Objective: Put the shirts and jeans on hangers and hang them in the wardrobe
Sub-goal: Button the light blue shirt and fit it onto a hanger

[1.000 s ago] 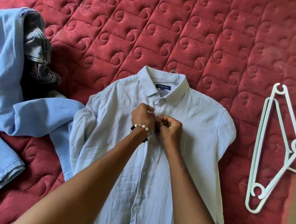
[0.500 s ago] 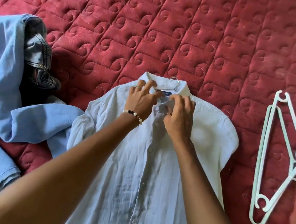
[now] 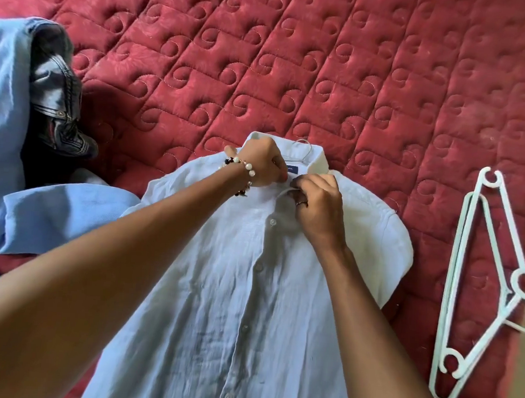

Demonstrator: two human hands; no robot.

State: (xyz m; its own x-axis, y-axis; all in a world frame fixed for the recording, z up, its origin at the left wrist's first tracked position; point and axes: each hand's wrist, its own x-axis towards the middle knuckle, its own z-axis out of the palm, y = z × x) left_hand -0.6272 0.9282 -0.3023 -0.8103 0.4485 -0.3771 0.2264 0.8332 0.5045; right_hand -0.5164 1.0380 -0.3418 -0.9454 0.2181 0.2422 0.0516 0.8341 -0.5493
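Pale blue linen shirt [image 3: 249, 290] lies flat on the red quilted bed [image 3: 324, 64], wire hanger hook [image 3: 303, 146] poking out of its collar. You're doing up the top button: left hand [image 3: 261, 165] and right hand [image 3: 319, 208] both pinch the collar placket. Next: finish buttoning, lift by the hook. Right of the shirt, two white plastic hangers [image 3: 477, 289]; left, dark jeans [image 3: 58, 106] on a crumpled blue denim shirt [image 3: 39, 213].

Red quilted bedspread [image 3: 340, 68] with stitched swirl pattern
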